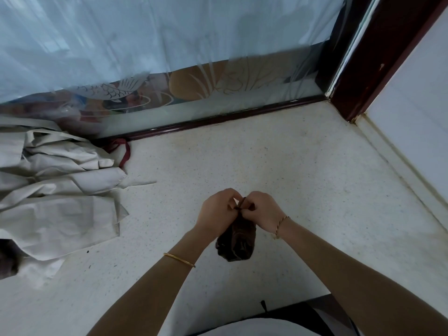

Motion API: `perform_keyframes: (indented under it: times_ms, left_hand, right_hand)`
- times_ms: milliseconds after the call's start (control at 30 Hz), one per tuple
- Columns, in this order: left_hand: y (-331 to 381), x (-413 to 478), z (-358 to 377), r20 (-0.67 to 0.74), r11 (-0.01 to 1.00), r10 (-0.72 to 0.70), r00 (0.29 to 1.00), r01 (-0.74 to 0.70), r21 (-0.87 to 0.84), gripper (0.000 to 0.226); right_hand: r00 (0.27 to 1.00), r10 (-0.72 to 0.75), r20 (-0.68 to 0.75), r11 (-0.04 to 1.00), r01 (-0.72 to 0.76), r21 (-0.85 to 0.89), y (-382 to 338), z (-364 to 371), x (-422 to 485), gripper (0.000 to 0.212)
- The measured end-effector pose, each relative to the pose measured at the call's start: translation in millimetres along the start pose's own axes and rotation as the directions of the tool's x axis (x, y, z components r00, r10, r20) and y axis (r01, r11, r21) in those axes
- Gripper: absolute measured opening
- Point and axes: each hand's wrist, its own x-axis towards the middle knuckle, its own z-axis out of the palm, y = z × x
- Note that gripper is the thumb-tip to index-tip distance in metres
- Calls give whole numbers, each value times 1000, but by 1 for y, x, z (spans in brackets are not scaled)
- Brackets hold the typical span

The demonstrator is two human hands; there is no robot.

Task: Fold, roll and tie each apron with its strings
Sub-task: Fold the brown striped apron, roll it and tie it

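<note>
A dark brown apron, rolled into a tight bundle point(236, 243), rests on the speckled white counter point(278, 166) just in front of me. My left hand point(218, 212) and my right hand point(260, 210) meet above the far end of the roll. Both pinch the thin brown strings point(241, 204) between their fingertips. The far end of the roll is hidden under my hands.
A heap of crumpled cream aprons point(55, 190) covers the counter's left side, with a dark red strap point(123, 151) poking out behind it. A frosted glass panel point(169, 57) with a dark wooden frame point(378, 52) closes the back, and a white wall point(417, 112) stands at right.
</note>
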Motion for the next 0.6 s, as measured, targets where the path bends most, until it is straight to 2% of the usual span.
perform_keyframes:
  times_ms: [133,233,333,400,500,533,600]
  left_hand:
    - [4,1,6,-26,974,106,994,-99,206,21]
    - [4,-1,8,-39,953,172,984,-156,260,16]
    - [-4,-4,10,-48,913,282,958,-252,322,12]
    - [-9,-6,10,-23,878,357,934,-327,349,2]
    - [-16,-4,5,-11,827,429,903,-388,407,23]
    - [-18,-4,4,-6,810,447,895,-401,427,26]
    - [-14,-7,-4,-31,851,395,918,-353,388,19]
  right_hand:
    - [997,44,-57,999,-43,22,2,6,1,14]
    - [997,37,-63,997,-32,77,4,5,1,11]
    - [999,33,-11,989,-31,142,5,0,-1,11]
    - [999,43,0,981,-42,188,5,-2,-3,13]
    - [998,51,-23,960,-43,277,3,-3,-4,12]
    - [998,50,-25,954,-40,298,2,-3,-5,11]
    - [998,48,-34,940,-34,339,1,-2,-5,11]
